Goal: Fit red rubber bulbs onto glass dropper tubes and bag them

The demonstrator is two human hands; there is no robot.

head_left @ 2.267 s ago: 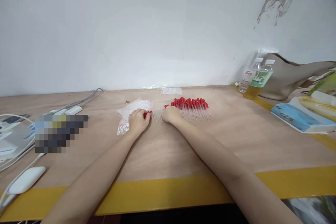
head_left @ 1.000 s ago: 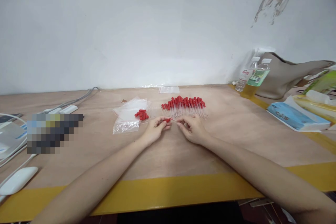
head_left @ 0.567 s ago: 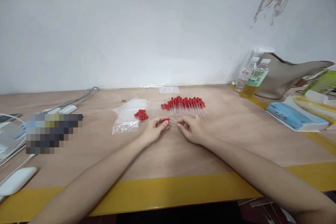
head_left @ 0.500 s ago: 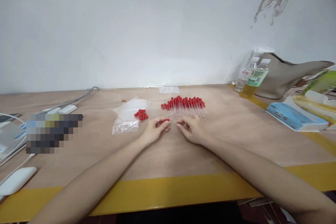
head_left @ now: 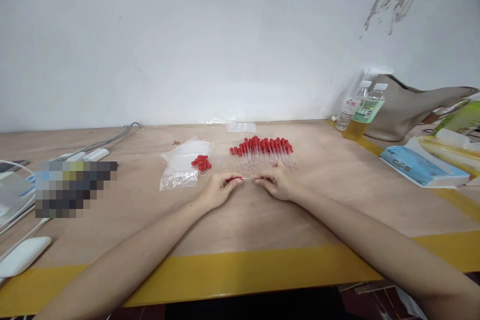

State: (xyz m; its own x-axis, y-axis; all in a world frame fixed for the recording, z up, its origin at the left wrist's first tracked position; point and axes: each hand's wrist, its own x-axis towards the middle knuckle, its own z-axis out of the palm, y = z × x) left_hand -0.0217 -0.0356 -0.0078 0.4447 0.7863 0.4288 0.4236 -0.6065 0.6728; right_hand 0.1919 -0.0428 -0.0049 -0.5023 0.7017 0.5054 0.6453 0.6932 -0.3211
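Observation:
My left hand (head_left: 221, 190) is closed on a red rubber dropper bulb (head_left: 234, 178), mostly covered by the fingers. My right hand (head_left: 275, 183) pinches a thin clear dropper tube (head_left: 248, 178), which spans the gap between both hands and meets the bulb's end; how deep it sits I cannot tell. Behind my hands lies a row of droppers (head_left: 262, 152) with red bulbs on clear tubes. Several loose red bulbs (head_left: 202, 163) rest on a clear plastic bag (head_left: 183, 160) to the left. A few bare tubes (head_left: 218, 162) lie beside the bag.
At the right stand two bottles (head_left: 365, 110) by a grey bag (head_left: 393, 105), with a blue tissue pack (head_left: 423, 162) in front. Cables (head_left: 108, 141) and a white rounded device (head_left: 26, 255) occupy the left side. Yellow tape (head_left: 240, 272) runs along the table's front edge.
The tube between my hands has swung from slanted to nearly level, in line with the bulb. Both hands have shifted slightly; their grips look the same.

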